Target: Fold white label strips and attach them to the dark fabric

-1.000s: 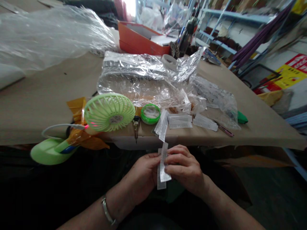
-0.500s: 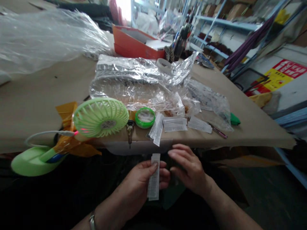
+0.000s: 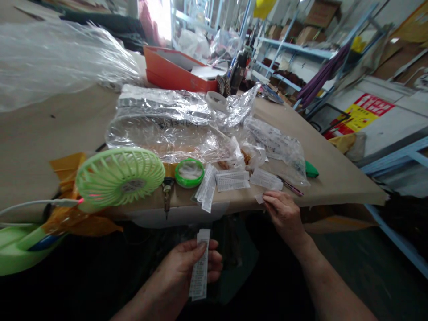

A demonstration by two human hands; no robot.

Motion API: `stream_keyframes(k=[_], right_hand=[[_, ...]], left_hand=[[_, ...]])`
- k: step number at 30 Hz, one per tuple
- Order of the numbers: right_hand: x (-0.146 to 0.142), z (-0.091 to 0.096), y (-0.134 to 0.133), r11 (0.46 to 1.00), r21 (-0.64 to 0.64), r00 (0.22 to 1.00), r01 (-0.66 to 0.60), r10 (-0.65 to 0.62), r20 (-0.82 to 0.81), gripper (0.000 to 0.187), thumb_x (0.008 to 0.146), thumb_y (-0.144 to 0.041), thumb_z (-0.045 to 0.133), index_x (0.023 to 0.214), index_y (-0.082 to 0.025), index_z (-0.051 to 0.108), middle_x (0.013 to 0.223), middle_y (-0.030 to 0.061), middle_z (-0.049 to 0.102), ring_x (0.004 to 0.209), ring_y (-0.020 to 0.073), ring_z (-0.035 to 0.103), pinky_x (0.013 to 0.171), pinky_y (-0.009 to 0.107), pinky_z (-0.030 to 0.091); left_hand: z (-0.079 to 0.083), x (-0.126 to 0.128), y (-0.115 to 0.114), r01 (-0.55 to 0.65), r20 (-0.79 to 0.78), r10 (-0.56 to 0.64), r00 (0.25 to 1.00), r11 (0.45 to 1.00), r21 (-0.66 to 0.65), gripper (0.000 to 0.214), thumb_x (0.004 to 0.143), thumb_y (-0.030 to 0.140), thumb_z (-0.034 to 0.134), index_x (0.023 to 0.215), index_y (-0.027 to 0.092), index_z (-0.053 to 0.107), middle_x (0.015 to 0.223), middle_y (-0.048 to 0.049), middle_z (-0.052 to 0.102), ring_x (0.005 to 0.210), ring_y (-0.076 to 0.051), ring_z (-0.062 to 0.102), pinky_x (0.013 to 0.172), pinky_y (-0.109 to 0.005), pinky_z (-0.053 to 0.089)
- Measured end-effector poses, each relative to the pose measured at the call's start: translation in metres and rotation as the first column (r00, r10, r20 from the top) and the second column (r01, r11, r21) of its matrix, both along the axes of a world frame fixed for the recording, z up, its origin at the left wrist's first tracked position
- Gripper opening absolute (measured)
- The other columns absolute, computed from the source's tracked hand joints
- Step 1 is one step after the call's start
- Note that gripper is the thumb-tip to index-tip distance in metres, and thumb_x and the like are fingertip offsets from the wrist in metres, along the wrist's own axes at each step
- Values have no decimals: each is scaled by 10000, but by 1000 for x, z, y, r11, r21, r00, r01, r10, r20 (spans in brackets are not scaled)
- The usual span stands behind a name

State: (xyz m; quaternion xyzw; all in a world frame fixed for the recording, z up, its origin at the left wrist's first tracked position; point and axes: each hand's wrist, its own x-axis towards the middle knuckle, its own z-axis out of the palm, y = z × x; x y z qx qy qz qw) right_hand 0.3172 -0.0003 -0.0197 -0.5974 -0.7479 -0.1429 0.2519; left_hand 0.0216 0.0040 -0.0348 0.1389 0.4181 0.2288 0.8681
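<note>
My left hand pinches a small stack of narrow printed paper labels between thumb and fingers, below the table's front edge. Over the edge to the right, my right hand is closed on one small pale label, held at the fingertips. Just beyond it lie a fanned group of printed labels and a pen. Two more groups are to the left: a flat pile and a slanted pile. A green round tin with whitish contents stands beside them.
A light green fan and a pointed tool are at the front left of the table. Clear plastic bags cover the middle, with a tape roll on them. Behind stands an orange box.
My right hand has moved from beside the left hand to the right and up to the table edge, and now holds a small label. My left hand keeps its stack.
</note>
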Motion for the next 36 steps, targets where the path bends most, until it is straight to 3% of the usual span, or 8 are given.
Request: stream_keyframes(k=[3, 6, 13, 21, 27, 30, 33, 36], right_hand=[[-7, 4, -3, 997, 75, 977, -29, 44, -209, 102, 864, -175, 564, 887, -208, 658, 913, 60, 683, 908, 207, 633, 844, 398, 506], [-43, 12, -9, 973, 208, 921, -99, 169, -351, 119, 822, -140, 610, 871, -239, 653, 911, 38, 675, 950, 221, 622, 855, 435, 507], [-143, 4, -16, 830, 106, 789, -547, 554, -267, 121, 848, -159, 594, 813, -250, 665, 798, -5, 664, 914, 168, 584, 866, 367, 490], [-146, -16, -9, 763, 14, 740, -646, 631, -232, 116, 869, -172, 571, 792, -203, 652, 802, -14, 702, 950, 177, 578, 941, 382, 412], [-145, -8, -12, 743, 0, 717, -670, 647, -258, 81, 857, -159, 585, 871, -202, 651, 826, -13, 712, 965, 199, 567, 941, 400, 418], [-142, -6, -15, 747, 25, 680, -664, 618, -394, 181, 835, -251, 633, 1006, -192, 633, 915, 43, 697, 984, 226, 568, 906, 405, 461], [-138, -6, -19, 822, 35, 621, -569, 457, -638, 180, 857, -263, 591, 1021, -198, 624, 929, 67, 648, 971, 223, 578, 868, 394, 486], [-137, -7, -19, 872, -130, 553, -473, 178, -814, 161, 880, -220, 538, 1021, -223, 616, 926, 38, 606, 897, 179, 597, 804, 330, 495]], left_hand=[[7, -1, 0, 13, -3, -13, 1000, 1000, -4, 193, 760, 255, 691, 866, 96, 664, 704, -87, 731, 639, -185, 689, 632, -311, 559], [14, -1, 1, 24, 12, -24, 1000, 1000, -9, 161, 785, 230, 655, 867, 91, 666, 710, -90, 724, 635, -183, 684, 635, -313, 556], [21, -1, 6, -76, 181, 81, 980, 997, -34, 86, 715, 103, 666, 794, 88, 697, 627, -43, 683, 515, -113, 620, 503, -199, 465], [21, -9, 6, -115, 221, 125, 967, 992, -58, 130, 660, 177, 736, 733, 72, 709, 614, -33, 673, 512, -84, 586, 476, -168, 415], [16, -10, 3, -76, 213, 79, 974, 997, -24, 172, 664, 159, 744, 805, 68, 704, 666, -55, 689, 556, -99, 615, 524, -178, 453], [13, -13, 2, -60, 185, 60, 981, 998, -9, 138, 739, 200, 696, 817, 87, 685, 674, -48, 677, 553, -111, 623, 527, -202, 474], [12, -17, 1, 18, 196, -25, 980, 999, 35, 160, 827, 264, 608, 840, 114, 660, 641, -19, 639, 560, -142, 640, 576, -279, 525], [14, -19, -1, 91, 196, -103, 975, 994, 69, 180, 860, 291, 560, 941, 147, 631, 640, 7, 608, 581, -150, 645, 572, -285, 526]])
